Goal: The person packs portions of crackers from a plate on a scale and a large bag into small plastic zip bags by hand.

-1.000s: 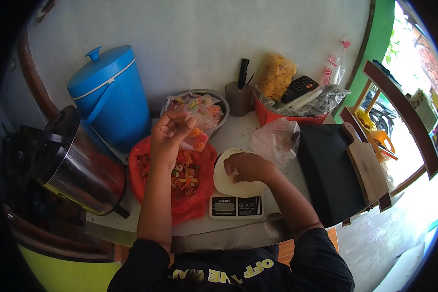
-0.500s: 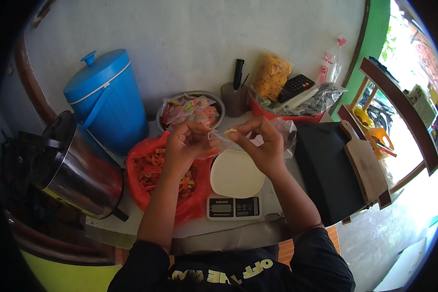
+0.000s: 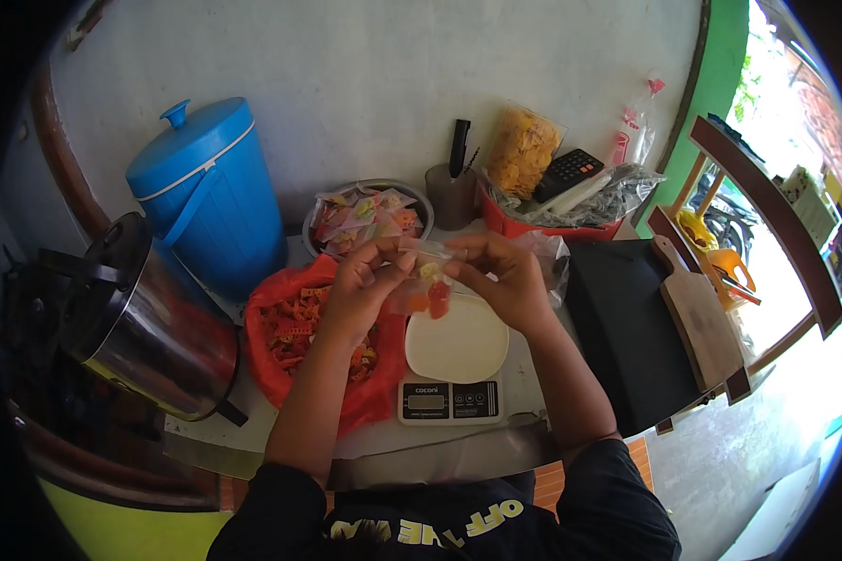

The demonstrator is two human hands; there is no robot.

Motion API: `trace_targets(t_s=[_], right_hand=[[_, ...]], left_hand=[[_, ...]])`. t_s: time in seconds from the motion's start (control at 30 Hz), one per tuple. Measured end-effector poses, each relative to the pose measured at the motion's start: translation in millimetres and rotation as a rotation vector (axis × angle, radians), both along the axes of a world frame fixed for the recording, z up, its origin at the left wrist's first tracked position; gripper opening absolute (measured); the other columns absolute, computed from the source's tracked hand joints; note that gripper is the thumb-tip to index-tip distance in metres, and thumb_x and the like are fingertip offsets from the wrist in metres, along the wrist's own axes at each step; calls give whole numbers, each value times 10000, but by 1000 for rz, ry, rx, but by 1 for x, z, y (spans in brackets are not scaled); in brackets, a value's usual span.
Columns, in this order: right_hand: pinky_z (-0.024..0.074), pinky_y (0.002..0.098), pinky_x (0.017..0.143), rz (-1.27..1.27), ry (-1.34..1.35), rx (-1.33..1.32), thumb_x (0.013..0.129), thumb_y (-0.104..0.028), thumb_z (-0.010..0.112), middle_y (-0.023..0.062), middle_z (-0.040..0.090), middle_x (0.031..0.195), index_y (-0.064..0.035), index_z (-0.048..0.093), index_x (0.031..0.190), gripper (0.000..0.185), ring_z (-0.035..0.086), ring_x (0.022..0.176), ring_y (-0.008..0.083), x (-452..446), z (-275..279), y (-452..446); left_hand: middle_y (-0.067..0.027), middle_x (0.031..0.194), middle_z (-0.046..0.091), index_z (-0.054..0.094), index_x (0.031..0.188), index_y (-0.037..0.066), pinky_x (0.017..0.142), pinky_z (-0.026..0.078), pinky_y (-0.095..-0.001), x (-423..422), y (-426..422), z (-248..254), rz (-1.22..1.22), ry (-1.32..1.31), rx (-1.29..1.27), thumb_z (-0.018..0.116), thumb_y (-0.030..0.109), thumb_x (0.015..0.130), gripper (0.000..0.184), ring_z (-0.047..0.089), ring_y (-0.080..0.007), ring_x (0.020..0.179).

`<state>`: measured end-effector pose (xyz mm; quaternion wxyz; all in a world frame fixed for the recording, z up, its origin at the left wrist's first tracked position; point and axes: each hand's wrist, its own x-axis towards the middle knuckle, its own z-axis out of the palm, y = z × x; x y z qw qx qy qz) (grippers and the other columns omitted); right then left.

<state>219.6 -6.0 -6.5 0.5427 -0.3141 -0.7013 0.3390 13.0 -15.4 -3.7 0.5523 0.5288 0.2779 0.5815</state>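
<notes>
A small clear plastic bag (image 3: 428,294) with a few red, orange and yellow pieces hangs between my hands. My left hand (image 3: 370,280) pinches the left side of its top edge, and my right hand (image 3: 500,276) pinches the right side. Just below the bag is the cream plate (image 3: 458,346) on the kitchen scale (image 3: 450,402). To the left, a red plastic bag (image 3: 384,374) lies open, full of colourful pieces, partly covered by my left forearm. Behind my hands, a metal bowl (image 3: 428,210) holds several small filled packets (image 3: 365,217).
On the left stand a blue cooler (image 3: 220,196) and a steel pot (image 3: 173,327). At the back are a brown cup (image 3: 451,201) and a red basket (image 3: 515,224) with chips and a calculator. A black box (image 3: 617,327) and wooden board (image 3: 706,327) lie on the right.
My right hand has risen from the plate to the small bag and now grips its top edge. My left hand has lowered the bag toward the middle, and the pieces hang inside it.
</notes>
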Motion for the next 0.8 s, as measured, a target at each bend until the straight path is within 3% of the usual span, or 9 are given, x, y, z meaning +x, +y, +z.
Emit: trace_targets(t_s=[0.13, 0.23, 0.33, 0.43, 0.53, 0.67, 0.8], right_hand=[[480, 228, 639, 1, 64, -83, 841, -144, 772, 0, 684, 896, -57, 727, 1002, 188, 589, 723, 43, 5, 6, -1], [468, 208, 686, -84, -190, -162, 846, -135, 772, -15, 670, 891, -34, 705, 985, 185, 602, 776, 32, 8, 12, -3], [453, 219, 672, -95, -246, -130, 841, -165, 775, -27, 650, 875, -50, 700, 942, 171, 597, 796, 39, 10, 10, -1], [463, 256, 601, -104, -202, 95, 835, -162, 764, 35, 647, 857, -33, 692, 910, 165, 597, 712, 116, 8, 2, 3], [471, 274, 611, -89, -239, 105, 835, -146, 757, 58, 620, 835, -26, 676, 880, 151, 612, 737, 151, 7, 9, -2], [479, 301, 620, -47, -280, 109, 828, -125, 756, 68, 610, 822, -23, 670, 870, 139, 622, 738, 161, 3, 6, -4], [449, 265, 622, -69, -337, 140, 804, -120, 782, 22, 622, 797, -44, 697, 853, 124, 595, 709, 110, 2, 4, -3]], left_hand=[[-9, 903, 665, 647, 973, 30, 793, 490, -230, -3, 5, -8, -5, 131, 62, 694, 113, 922, 108, 622, -77, 886], [-3, 888, 661, 638, 949, 28, 788, 489, -228, -2, 7, -12, 7, 138, 96, 696, 104, 919, 100, 619, -70, 867], [-26, 897, 668, 622, 952, 24, 766, 521, -243, -3, 8, -15, 6, 153, 127, 694, 111, 919, 117, 645, -99, 846], [-38, 896, 672, 607, 932, 24, 752, 538, -249, -1, 9, -17, 32, 182, 192, 695, 103, 914, 119, 661, -115, 815], [-31, 863, 665, 602, 919, 24, 727, 531, -246, 2, 10, -20, 49, 193, 218, 694, 86, 910, 111, 652, -105, 777], [11, 782, 641, 635, 895, 19, 645, 459, -214, -2, 6, -19, -58, 263, 95, 723, 101, 890, 120, 571, -47, 707], [27, 725, 611, 646, 830, 11, 590, 426, -207, -4, 10, -23, 68, 403, 236, 750, 128, 871, 162, 525, -27, 651]])
